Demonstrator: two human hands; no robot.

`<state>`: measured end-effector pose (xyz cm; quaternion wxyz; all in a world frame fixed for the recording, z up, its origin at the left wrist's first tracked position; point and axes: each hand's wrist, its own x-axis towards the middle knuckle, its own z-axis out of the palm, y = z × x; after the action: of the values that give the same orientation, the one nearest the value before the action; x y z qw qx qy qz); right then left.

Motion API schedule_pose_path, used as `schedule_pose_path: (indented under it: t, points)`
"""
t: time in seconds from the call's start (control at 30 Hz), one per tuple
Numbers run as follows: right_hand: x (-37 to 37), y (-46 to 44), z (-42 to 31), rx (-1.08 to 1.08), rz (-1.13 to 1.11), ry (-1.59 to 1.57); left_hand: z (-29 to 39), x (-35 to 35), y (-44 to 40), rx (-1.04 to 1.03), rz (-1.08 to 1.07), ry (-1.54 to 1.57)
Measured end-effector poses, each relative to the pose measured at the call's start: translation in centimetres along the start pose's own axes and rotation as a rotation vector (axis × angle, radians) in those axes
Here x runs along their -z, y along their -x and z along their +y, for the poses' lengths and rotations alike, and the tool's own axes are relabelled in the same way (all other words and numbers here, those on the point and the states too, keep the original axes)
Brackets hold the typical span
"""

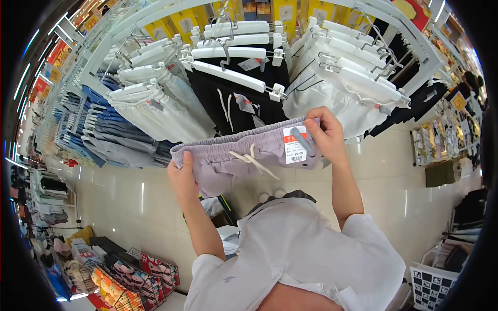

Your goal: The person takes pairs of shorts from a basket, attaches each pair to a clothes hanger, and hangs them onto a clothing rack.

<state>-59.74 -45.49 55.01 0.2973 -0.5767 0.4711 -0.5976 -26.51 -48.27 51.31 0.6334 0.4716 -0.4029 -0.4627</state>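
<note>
Stretched between my hands is a pair of lavender shorts (212,159) with a gathered elastic waistband and a cream drawstring (252,161). My left hand (182,176) grips the waistband at its left end, thumb on top. At the other end my right hand (326,132) pinches the waistband beside a white and orange price tag (295,150) with a grey security tag (299,136) over it. Just beyond the shorts hang black shorts (207,88) on white clip hangers (228,75).
White shorts (155,116) hang left of the black ones, and more white shorts (324,93) hang to their right. Blue and grey garments (104,124) fill the rack further left. Wire baskets of goods (122,285) stand at lower left. A bag (223,212) is below my left forearm.
</note>
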Motion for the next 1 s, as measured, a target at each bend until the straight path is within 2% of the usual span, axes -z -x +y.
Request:
schedule_pose_path:
  t: [0.03, 0.1, 0.2, 0.23, 0.3, 0.4, 0.47, 0.53, 0.6, 0.63, 0.67, 0.73, 0.8, 0.87, 0.9, 0.93, 1.0]
  points:
    - [0.5, 0.0, 0.0, 0.009, 0.000, -0.005, -0.3, -0.5, -0.2, -0.010, 0.001, 0.000]
    - [1.4, 0.0, 0.2, 0.052, -0.017, -0.006, -0.7, -1.6, -0.8, 0.126, 0.075, 0.160]
    - [2.3, 0.1, 0.8, 0.127, -0.078, -0.080, 0.3, -4.6, -0.8, 0.128, 0.110, 0.152]
    - [2.8, 0.2, 0.8, 0.097, -0.101, -0.080, 0.2, -5.1, -0.9, 0.120, 0.112, 0.151]
    - [3.3, 0.1, 0.8, 0.135, -0.144, -0.066, -0.3, -6.0, -0.9, -0.053, 0.089, 0.002]
    - [4.4, 0.1, 1.5, 0.185, -0.226, -0.010, -1.7, -5.4, -1.1, -0.107, 0.085, -0.083]
    - [4.5, 0.3, 2.1, -0.114, -0.166, -0.047, -1.0, -6.1, -0.5, -0.176, 0.100, -0.099]
    - [4.9, -0.1, 3.7, -0.159, -0.205, -0.018, -0.2, -6.6, 0.0, -0.245, 0.122, -0.112]
    - [5.2, -0.8, 4.6, -0.308, -0.352, 0.014, 0.6, -6.7, 0.6, -0.290, 0.120, -0.053]
    - [5.5, -1.4, 5.0, -0.339, -0.425, 0.156, 1.0, -6.8, 1.2, -0.297, 0.127, -0.049]
    - [5.2, -2.1, 5.6, -0.326, -0.433, 0.157, 1.5, -7.0, 1.9, -0.340, 0.144, -0.143]
    - [3.6, -3.5, 6.5, -0.114, -0.211, 0.021, 2.5, -7.2, 3.6, -0.390, 0.185, -0.242]
    - [2.8, -6.5, 6.3, -0.099, -0.215, 0.012, 3.5, -7.8, 5.4, -0.442, 0.098, -0.372]
    - [1.4, -9.4, 6.4, 0.139, 0.008, 0.159, 4.2, -8.3, 6.2, -0.538, 0.123, -0.454]
    - [0.8, -10.6, 6.4, 0.118, 0.035, 0.205, 4.5, -8.1, 6.5, -0.579, 0.047, -0.496]
    - [0.1, -11.8, 6.5, 0.201, 0.078, 0.252, 4.7, -7.7, 7.0, -0.615, -0.034, -0.541]
    - [-1.5, -13.6, 6.9, 0.228, 0.162, 0.219, 5.2, -7.0, 7.8, -0.592, -0.007, -0.585]
